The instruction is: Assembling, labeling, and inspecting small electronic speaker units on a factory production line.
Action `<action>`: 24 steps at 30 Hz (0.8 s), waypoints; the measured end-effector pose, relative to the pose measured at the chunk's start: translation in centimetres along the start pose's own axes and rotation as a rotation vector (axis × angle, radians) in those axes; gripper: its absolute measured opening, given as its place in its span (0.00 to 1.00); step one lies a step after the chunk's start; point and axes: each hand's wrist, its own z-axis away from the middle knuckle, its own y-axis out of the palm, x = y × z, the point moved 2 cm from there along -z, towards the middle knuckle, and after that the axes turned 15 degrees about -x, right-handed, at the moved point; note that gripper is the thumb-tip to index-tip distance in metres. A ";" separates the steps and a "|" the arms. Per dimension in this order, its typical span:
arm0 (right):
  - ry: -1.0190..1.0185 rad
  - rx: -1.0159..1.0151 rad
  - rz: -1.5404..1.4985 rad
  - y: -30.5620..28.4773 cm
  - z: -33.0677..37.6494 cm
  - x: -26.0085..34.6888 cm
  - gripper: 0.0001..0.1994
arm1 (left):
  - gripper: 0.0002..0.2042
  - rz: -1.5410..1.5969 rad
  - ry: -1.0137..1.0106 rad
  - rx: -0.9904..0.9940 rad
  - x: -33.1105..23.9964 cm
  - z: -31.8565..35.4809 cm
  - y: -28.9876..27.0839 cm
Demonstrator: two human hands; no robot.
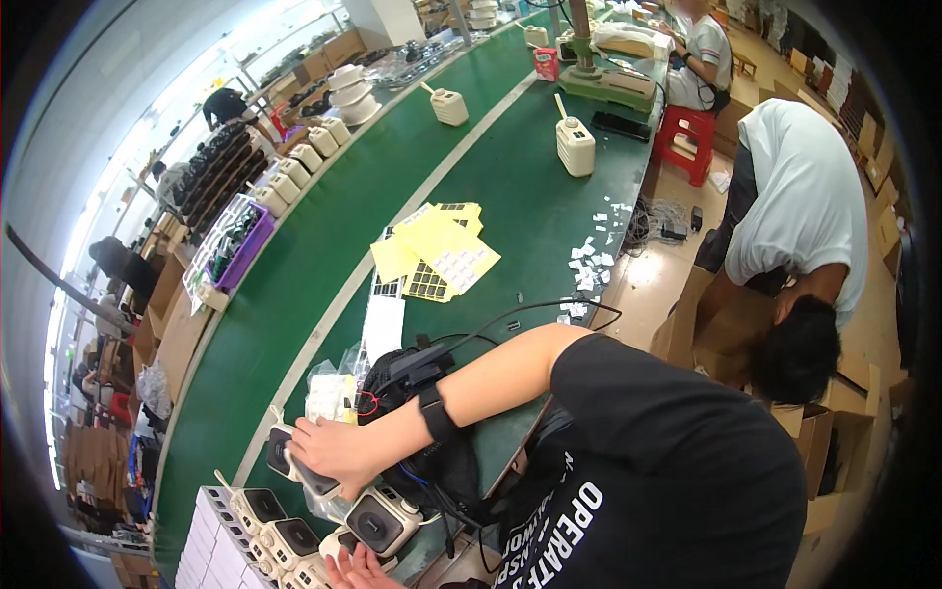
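At the lower left, my right hand [339, 454] is closed over a cream, can-shaped device with a dark square face [280, 450]. Its wrist wears a black band. My left hand [360, 569] is partly cut off by the lower edge; its fingers are apart, touching the side of a cream device lying beneath them. Between the hands lies another cream device [381, 522], its dark grille upward. Several more such devices [294, 538] stand to the left on a white box stack [204, 540]. Clear plastic wrap is beside my right hand.
Yellow label sheets [437, 257] lie on the green table [324, 255], with white scraps [587, 270] at its right edge. A black mesh bag with cables [442, 471] sits by my forearm. Cream devices [575, 147] stand farther off. A co-worker [800, 196] bends over cartons on the right.
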 end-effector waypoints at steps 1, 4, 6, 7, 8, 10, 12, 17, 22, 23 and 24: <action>-0.062 -0.180 -0.083 -1.9 0.0 0.7 0.45 | 0.24 -0.031 0.015 -0.020 -1.2 -0.2 0.8; -0.272 -0.401 -0.265 -7.1 1.0 4.0 0.48 | 0.25 -0.232 0.233 0.013 -1.5 -1.2 0.9; -0.384 -0.278 -0.269 -8.5 2.5 6.1 0.46 | 0.28 -0.059 0.296 0.143 -3.1 -0.9 2.5; -0.452 -0.255 -0.199 -9.1 3.6 7.0 0.44 | 0.31 -0.065 0.230 0.141 -4.5 -0.5 3.5; -0.491 -0.244 -0.175 -9.3 4.6 7.3 0.44 | 0.32 -0.228 0.280 0.154 -5.2 -0.2 4.6; -0.508 -0.236 -0.151 -9.6 6.2 7.9 0.43 | 0.33 -0.323 0.415 0.180 -4.9 -0.4 5.2; -0.441 -0.262 -0.265 -11.1 6.6 7.3 0.44 | 0.31 -0.249 0.399 0.183 -3.9 -0.9 4.8; 0.318 -0.337 -0.866 -12.0 7.6 5.6 0.45 | 0.35 -0.041 0.337 0.176 -2.6 -0.6 5.5; 0.337 -0.308 -0.698 -13.6 7.4 4.5 0.38 | 0.33 0.003 0.440 0.287 -3.7 -1.2 7.6; 0.347 -0.271 -0.715 -13.7 7.2 4.4 0.39 | 0.32 0.004 0.459 0.326 -3.9 -1.3 7.7; 0.349 -0.261 -0.735 -13.6 6.9 4.3 0.38 | 0.29 0.012 0.430 0.312 -3.8 -1.4 7.5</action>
